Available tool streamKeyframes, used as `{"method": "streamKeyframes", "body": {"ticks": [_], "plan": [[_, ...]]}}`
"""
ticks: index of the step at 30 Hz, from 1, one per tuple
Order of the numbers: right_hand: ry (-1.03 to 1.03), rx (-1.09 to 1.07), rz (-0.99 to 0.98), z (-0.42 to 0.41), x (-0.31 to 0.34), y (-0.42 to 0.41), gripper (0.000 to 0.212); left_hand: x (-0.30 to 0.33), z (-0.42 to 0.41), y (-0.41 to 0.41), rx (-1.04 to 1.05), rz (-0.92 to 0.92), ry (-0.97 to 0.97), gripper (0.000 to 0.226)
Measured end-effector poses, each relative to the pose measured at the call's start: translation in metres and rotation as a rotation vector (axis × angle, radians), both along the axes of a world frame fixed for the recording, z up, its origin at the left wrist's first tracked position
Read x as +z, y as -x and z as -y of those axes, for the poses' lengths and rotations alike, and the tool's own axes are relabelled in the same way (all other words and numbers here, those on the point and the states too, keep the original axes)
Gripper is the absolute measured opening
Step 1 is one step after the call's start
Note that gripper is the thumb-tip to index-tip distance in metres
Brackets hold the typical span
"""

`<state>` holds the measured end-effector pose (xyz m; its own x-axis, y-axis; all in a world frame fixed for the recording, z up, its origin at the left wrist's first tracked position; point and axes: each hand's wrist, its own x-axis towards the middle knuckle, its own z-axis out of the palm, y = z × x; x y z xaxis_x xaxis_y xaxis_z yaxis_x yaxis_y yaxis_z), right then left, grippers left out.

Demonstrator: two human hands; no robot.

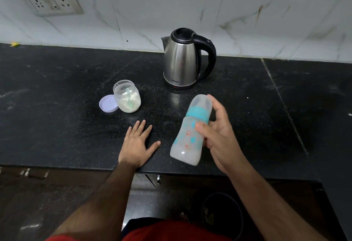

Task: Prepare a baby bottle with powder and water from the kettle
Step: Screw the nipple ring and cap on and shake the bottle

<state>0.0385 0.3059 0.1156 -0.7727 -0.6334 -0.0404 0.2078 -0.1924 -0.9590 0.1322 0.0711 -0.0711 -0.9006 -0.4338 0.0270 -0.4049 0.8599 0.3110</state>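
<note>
My right hand (219, 136) grips a baby bottle (188, 145) above the black counter (57, 107). The bottle is capped, has a teal collar, and tilts with its top away from me; milky liquid fills its lower part. My left hand (138, 143) lies flat on the counter, fingers spread, holding nothing. An open clear jar (127, 96) of white powder with a green scoop inside stands left of centre. Its lilac lid (108, 104) rests beside it on the left. A steel kettle (182, 59) with a black handle stands at the back, lid shut.
A tiled wall runs behind the counter, with a socket panel (53, 2) at upper left. The counter's front edge is just under my left wrist. Below it are dark cabinet doors and a dark bucket (222, 216) on the floor.
</note>
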Motion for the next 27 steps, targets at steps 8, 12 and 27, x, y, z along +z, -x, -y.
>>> {"method": "streamKeyframes", "body": {"ticks": [8,12,27], "plan": [[0.045,-0.095,0.030,0.003,0.003,0.006,0.074,-0.001,0.000,0.000,-0.001,-0.006,0.002,0.086],[-0.001,0.045,-0.009,0.002,0.001,0.003,0.069,-0.001,0.001,0.000,-0.002,-0.008,0.000,0.086],[0.083,-0.191,0.072,0.006,0.001,0.015,0.069,0.001,-0.001,0.000,-0.001,-0.013,0.005,0.084]]}}
